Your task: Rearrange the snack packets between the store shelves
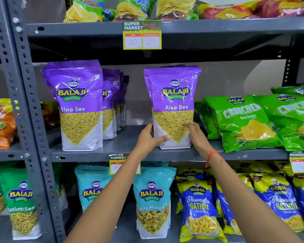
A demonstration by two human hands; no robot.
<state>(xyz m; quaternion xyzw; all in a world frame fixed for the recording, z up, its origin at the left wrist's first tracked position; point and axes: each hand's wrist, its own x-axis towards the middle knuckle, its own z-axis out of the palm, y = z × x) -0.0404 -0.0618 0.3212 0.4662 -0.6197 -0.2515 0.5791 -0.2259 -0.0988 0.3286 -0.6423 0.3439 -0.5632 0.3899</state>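
A purple Aloo Sev packet (173,95) stands upright on the middle shelf (130,153), near its front edge. My left hand (150,136) grips its lower left corner, thumb across the front. My right hand (196,133) clasps its lower right side. A second purple packet sits right behind it. To the left, a row of several Aloo Sev packets (79,104) stands one behind another, with a bare gap of shelf between the two groups.
Green Crunchex bags (242,120) lean at the right of the same shelf. Teal Khatta Mitha packets (153,202) and blue Gopal Gathiya bags (198,207) fill the lower shelf. Chip bags (130,7) line the top shelf. A grey upright post (30,102) stands at left. Price tags (142,35) hang from shelf edges.
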